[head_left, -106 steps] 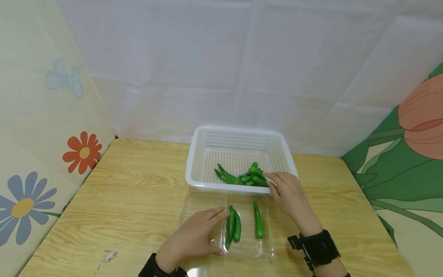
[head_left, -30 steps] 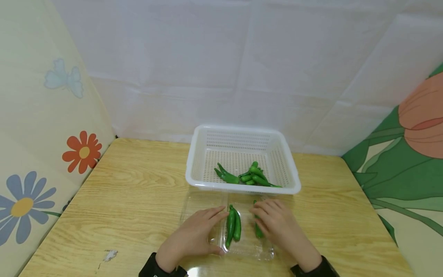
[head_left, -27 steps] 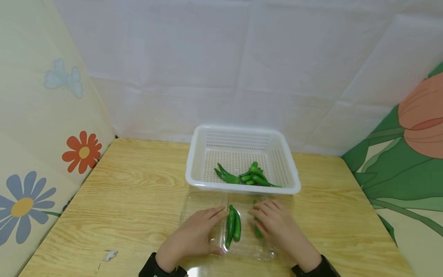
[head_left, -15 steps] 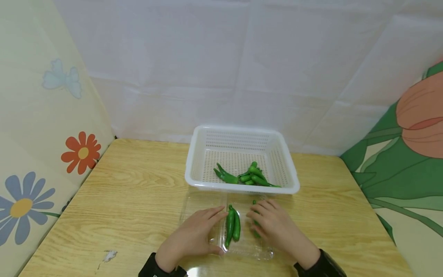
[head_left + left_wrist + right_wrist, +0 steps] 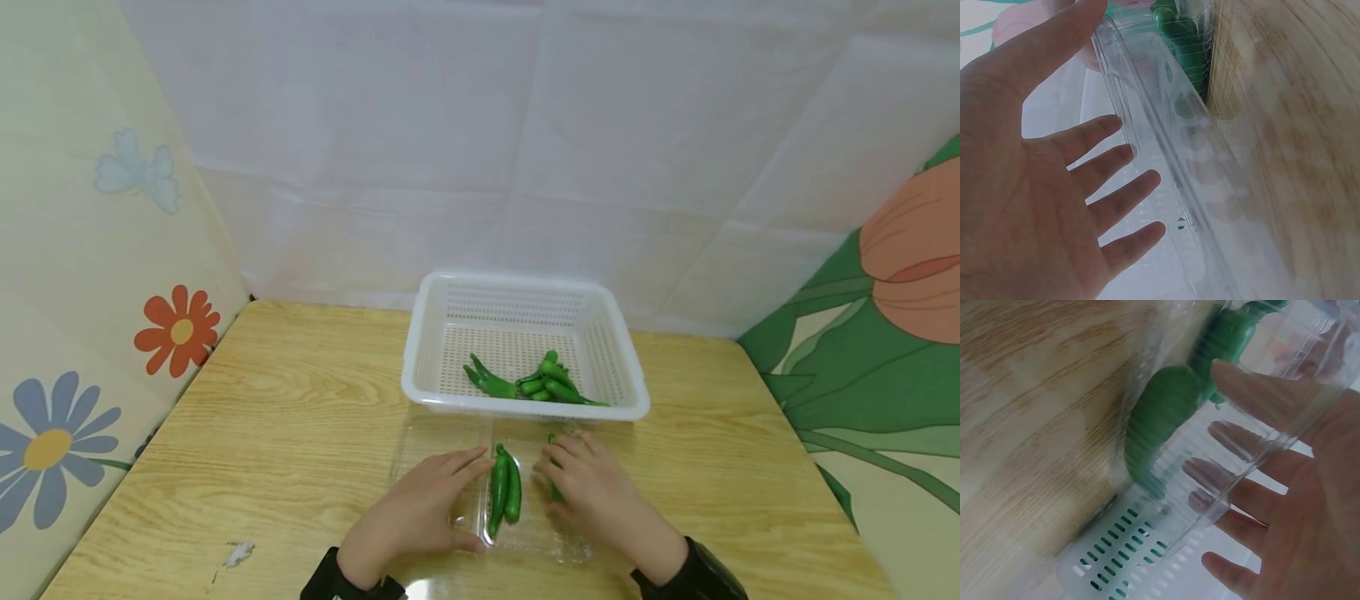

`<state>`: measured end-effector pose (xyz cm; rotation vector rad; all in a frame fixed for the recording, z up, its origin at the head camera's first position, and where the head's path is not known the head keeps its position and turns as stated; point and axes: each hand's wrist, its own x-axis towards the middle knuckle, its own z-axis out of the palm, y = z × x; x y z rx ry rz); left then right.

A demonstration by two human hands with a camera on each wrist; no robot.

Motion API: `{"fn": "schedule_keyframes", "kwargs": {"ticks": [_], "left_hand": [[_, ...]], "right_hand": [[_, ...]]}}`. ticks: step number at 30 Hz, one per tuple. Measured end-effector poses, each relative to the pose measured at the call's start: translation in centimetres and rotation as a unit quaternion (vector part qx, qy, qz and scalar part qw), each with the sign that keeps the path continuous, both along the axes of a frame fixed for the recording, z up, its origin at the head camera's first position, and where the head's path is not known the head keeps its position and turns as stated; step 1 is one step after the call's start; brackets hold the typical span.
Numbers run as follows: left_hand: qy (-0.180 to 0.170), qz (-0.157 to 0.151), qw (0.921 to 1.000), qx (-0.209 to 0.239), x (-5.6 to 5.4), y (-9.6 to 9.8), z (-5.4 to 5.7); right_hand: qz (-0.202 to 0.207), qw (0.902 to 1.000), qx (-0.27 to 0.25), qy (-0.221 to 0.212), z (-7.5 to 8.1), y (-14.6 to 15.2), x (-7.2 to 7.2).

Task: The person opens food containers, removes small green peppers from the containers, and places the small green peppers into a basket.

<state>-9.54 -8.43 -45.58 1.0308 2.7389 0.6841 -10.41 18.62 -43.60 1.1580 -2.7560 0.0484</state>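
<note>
A clear plastic clamshell box (image 5: 536, 537) lies unfolded on the table. Two green chili peppers (image 5: 498, 492) rest side by side in its right half. Along the middle fold, my left hand (image 5: 420, 504) touches the plastic rim with spread, fairly straight fingers and thumb. My right hand (image 5: 592, 492) reaches over the box's right wall, fingers extended inside above a third green pepper (image 5: 1163, 406), which it partly covers in the head view. In the right wrist view the fingertips sit close to that pepper without curling round it; whether they touch it is unclear.
Behind the box stands a white perforated basket (image 5: 525, 283) holding several green peppers (image 5: 555, 383). Wooden table (image 5: 300, 400) surface extends to both sides, with a worn patch (image 5: 238, 554) at the front left. A white cloth (image 5: 375, 150) hangs behind.
My right hand has left a pepper in the basket and come down over the box's right side, then edged slightly left over the third pepper. My left hand has stayed put.
</note>
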Motion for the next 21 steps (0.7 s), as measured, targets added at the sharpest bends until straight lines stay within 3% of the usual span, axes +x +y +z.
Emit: {"fn": "schedule_keyframes", "kwargs": {"ticks": [6,11,21], "left_hand": [[-0.002,0.0,1.0,-0.001,0.0,0.0,0.1],[-0.003,0.0,1.0,0.001,0.0,0.0,0.0],[0.001,-0.002,1.0,0.001,0.0,-0.1,0.0]], "right_hand": [[-0.009,0.9993,0.021,-0.029,0.0,-0.5,0.3],[-0.02,0.998,0.056,-0.024,-0.2,-0.8,0.3],[-0.033,0.9971,0.064,-0.026,-1.0,-0.9,0.4]]}}
